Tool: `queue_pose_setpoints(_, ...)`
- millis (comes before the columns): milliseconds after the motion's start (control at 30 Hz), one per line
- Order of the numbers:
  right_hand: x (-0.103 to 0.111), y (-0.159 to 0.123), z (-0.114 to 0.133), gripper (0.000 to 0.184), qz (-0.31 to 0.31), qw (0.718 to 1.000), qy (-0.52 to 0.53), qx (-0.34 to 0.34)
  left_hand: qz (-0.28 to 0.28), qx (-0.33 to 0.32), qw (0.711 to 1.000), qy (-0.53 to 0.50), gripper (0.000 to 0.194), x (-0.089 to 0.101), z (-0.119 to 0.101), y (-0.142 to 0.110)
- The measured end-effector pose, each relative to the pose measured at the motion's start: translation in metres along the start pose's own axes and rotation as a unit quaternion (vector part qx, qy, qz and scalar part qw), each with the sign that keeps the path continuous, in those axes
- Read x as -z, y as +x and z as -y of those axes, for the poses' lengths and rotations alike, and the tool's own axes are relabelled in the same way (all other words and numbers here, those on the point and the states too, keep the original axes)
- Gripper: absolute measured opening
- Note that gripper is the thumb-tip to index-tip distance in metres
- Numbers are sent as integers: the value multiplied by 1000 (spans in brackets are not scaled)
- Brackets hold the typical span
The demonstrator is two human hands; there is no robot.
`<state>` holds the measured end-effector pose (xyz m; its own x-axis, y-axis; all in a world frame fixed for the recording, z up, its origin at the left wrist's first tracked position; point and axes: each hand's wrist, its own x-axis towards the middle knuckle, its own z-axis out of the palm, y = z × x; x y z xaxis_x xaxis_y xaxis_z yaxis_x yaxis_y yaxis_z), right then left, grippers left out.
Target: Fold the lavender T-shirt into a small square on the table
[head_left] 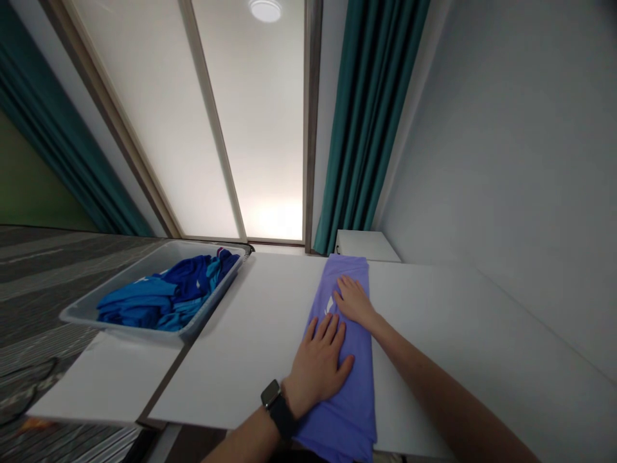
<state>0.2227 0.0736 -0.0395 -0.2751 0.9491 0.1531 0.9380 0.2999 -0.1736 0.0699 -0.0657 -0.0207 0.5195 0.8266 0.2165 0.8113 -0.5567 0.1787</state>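
A purple garment (354, 386) lies folded into a long strip across the white table, its near end reaching the front edge. Pressed flat on its middle is my left hand (321, 363), fingers spread, with a dark watch (277, 402) on the wrist. Farther up the strip, my right hand (353, 301) also rests flat on the cloth with its fingers stretched out. Between the two hands shows a small white mark on the fabric, partly covered by fingers. Neither hand grips anything.
To the left stands a translucent plastic bin (120, 280) holding several crumpled blue garments (164, 292). The white table (255, 308) meets a grey wall (506, 161) on the right. A small white cabinet (366, 244) and a teal curtain (376, 116) are behind it.
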Motion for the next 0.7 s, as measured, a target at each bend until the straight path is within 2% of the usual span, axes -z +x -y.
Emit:
queue_pose_setpoints(67, -2, -5, 7, 60, 4, 1000, -18, -18, -3, 4, 1000, 1, 64, -1, 0, 0)
queue_pose_setpoints(167, -2, -7, 12, 63, 6, 999, -36, -8, -5, 12, 1000, 2, 65, -2, -3, 2)
queue_pose_setpoints(467, -1, 3, 2, 66, 30, 998, -29, 52, -31, 46, 998, 16, 68, -10, -20, 3)
queue_pose_setpoints(600, 0, 7, -1, 66, 45, 996, -25, 75, -24, 37, 999, 8, 67, -4, -10, 9)
queue_pose_setpoints(700, 4, 11, -2, 65, 50, 994, -22, 95, -21, 26, 999, 6, 63, 7, 8, 19)
